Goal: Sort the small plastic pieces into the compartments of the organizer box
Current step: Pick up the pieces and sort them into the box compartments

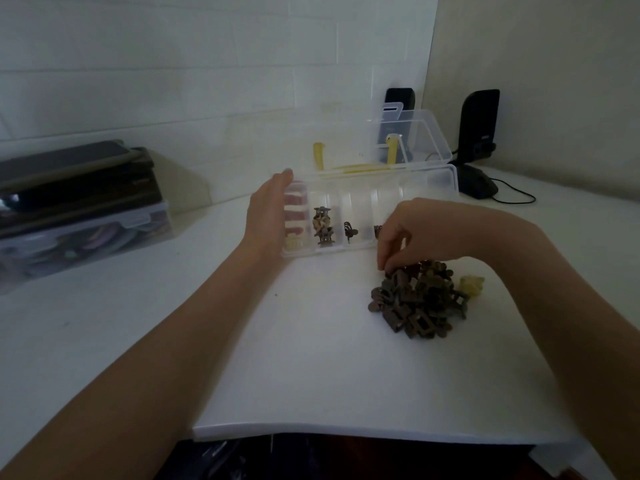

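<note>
sideways, organizer box [415, 188] runs left-right

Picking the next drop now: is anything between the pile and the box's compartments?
Nothing visible. The box stands open, lid tipped back, just beyond the pile. The right hand is at the pile's near-box edge; the left hand rests against the box's left end.

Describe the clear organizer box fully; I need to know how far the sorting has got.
The organizer box is clear plastic, lid open and standing up behind it, with yellow latches. It sits on the white table, divided into side-by-side compartments; three hold a few dark pieces, the leftmost pale ones. The left hand rests flat against its left end.
</note>
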Demonstrator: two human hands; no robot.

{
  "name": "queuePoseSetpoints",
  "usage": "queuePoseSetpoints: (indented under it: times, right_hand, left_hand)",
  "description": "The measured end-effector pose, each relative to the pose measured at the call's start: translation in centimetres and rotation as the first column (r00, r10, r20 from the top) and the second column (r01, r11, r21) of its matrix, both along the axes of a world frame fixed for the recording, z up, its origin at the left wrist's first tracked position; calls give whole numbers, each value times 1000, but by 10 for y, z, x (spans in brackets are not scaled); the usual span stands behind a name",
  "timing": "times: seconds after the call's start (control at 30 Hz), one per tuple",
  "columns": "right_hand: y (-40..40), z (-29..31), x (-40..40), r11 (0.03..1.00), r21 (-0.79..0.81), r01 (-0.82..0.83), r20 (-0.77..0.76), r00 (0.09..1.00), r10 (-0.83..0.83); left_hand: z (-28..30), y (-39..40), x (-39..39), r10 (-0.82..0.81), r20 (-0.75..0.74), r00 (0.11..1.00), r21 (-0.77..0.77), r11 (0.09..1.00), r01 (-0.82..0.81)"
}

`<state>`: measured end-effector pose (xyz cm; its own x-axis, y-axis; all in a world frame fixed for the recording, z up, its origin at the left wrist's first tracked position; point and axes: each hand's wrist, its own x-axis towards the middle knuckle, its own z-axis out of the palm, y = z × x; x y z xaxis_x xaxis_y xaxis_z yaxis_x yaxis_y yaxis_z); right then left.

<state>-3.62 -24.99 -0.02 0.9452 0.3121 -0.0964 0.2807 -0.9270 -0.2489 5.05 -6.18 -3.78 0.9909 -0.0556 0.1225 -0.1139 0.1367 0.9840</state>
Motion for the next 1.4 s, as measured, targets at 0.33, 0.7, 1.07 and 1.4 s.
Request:
queuePoseSetpoints:
  times: [0.33,0.7,1.07,1.4]
  right_hand:
    - [-2,8,-2,941,340,-6,146,988,-47]
    - [-12,1,11,873,487,-34,456,862,-221]
    - [-15,4,10,822,564,-85,553,778,-299]
    - [-4,-6,15,867,482,-126,602,767,-223]
  left_hand:
    - [-1,1,2,-17,-4,1000,-7,1000,17]
    - [1,4,1,-27,5,1000,-11,1000,27]
    - [8,15,-2,-58,-14,998,-55,997,57]
    - [8,21,2,-79,-57,995,-68,995,75]
